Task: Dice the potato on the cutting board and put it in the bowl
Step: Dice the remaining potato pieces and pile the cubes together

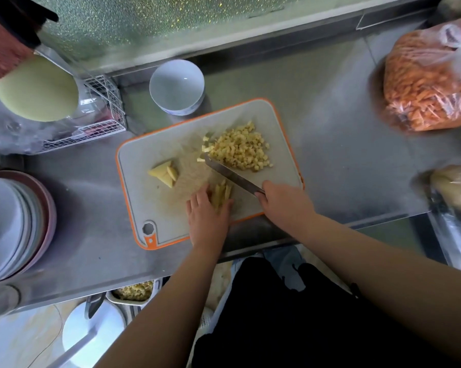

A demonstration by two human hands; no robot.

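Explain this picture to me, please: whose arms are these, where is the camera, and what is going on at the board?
There is no machine here. A person wears a camera on the head, so you look down along their two bare arms onto a metal counter.

On the cutting board lies a potato in three states: a pile of small cubes, a bundle of strips, and a few uncut slices.

The right hand grips the handle of a knife, whose blade rests against the pile of cubes. The left hand holds the strips in place.

Beyond the board stands an empty white bowl, where the cubes will go. At the far right sits a bag of shredded carrot, and at the left a stack of plates.
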